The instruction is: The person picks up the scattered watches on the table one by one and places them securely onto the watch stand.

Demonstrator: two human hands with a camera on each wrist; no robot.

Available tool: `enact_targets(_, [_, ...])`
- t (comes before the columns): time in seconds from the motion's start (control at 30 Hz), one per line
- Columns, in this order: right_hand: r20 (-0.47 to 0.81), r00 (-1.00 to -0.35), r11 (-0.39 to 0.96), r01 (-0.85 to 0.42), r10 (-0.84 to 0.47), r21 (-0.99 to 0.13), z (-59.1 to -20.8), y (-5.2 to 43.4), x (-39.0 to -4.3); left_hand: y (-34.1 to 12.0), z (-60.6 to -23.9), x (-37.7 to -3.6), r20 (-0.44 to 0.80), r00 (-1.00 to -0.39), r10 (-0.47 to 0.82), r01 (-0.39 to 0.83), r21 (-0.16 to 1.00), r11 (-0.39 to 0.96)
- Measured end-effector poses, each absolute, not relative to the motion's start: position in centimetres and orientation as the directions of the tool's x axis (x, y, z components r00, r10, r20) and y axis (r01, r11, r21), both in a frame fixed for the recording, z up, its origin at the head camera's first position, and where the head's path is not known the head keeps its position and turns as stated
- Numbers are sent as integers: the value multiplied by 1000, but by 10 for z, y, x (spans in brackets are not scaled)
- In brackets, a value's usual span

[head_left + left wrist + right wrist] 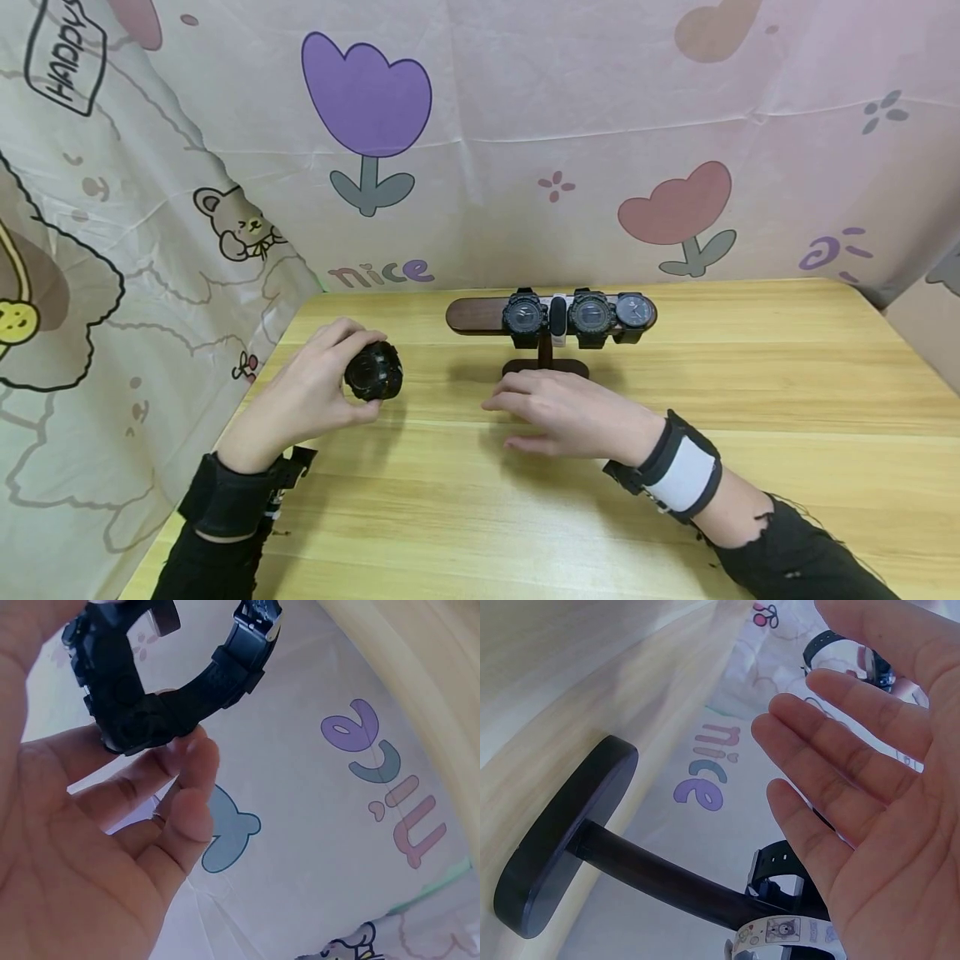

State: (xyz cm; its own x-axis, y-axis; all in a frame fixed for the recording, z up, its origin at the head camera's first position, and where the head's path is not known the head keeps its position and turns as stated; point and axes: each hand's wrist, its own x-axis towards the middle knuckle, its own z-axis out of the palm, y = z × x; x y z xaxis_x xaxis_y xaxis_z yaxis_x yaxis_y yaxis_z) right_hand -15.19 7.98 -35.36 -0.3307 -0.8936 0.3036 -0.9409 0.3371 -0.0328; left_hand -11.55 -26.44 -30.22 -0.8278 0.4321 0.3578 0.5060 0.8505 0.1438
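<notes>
My left hand (318, 382) grips a black wristwatch (375, 372) between thumb and fingers, above the left side of the table. In the left wrist view the watch's strap (180, 712) forms a loop, with the fingertips against its underside. My right hand (573, 417) is held over the table just in front of a dark wooden watch stand (474, 317). Its fingers are extended and nothing is in them. The right wrist view shows its palm beside the stand's post (660, 871) and oval base (566, 836).
The stand's crossbar carries a black watch (525, 316) near its middle, a slim white-banded one (558, 321), another black watch (591, 315) and a grey-faced one (633, 311) at the right end. A printed cloth (495, 192) hangs behind the wooden table (787, 375).
</notes>
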Motion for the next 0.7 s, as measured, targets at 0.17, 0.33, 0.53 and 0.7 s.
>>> enact_targets(0.17, [305, -339, 343, -938, -890, -43, -352, 81, -152, -262, -303, -115, 351, -840, 413, 489, 161, 858])
enact_targets(0.33, [306, -344, 347, -937, -888, -49, -351, 81, -152, -261, -305, -115, 359, -838, 411, 494, 177, 852])
enact_targets(0.53, [313, -349, 349, -935, -883, -60, -349, 82, -153, -260, -306, -116, 354, -840, 411, 494, 189, 849])
enact_targets(0.7, [327, -342, 338, -938, -881, -72, -345, 84, -153, -260, -306, -117, 340, -853, 396, 480, 216, 850])
